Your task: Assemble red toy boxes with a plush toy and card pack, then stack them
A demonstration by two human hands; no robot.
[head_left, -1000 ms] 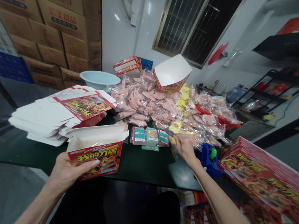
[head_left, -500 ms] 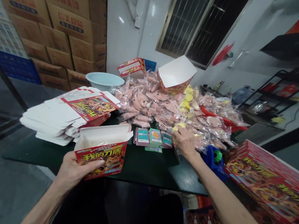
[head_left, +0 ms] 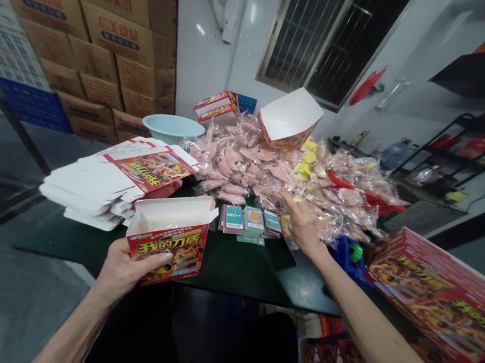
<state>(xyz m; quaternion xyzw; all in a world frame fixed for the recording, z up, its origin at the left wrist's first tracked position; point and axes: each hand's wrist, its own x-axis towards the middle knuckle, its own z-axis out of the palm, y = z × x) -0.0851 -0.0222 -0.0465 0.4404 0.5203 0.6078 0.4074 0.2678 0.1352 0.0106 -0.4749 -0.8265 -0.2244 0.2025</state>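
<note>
My left hand (head_left: pixel 131 262) grips a red printed cardboard box (head_left: pixel 173 251), its thumb across the front panel. The box's top is open, with the white flap standing up and something clear and shiny inside. My right hand (head_left: pixel 303 222) reaches to the near edge of a pile of pink plush-like pieces in clear bags (head_left: pixel 235 161). Its fingers are stretched out and apart, close to the bags, and I see nothing held in them. Small stacks of printed cards (head_left: pixel 254 219) lie just left of that hand. A little yellow shows by the fingertips.
Flattened white and red cartons (head_left: pixel 86 183) are stacked at left, before a pale blue basin (head_left: pixel 173 127). An open box (head_left: pixel 291 118) sits on the pile. A blue tape dispenser (head_left: pixel 351 260) and closed red boxes (head_left: pixel 435 292) stand at right. Brown cartons (head_left: pixel 115 31) line the wall.
My right hand has opened out, its bent fingers now stretched toward the bags, and the yellow round piece under them shows less. My left hand still holds the box. The view has shifted slightly.
</note>
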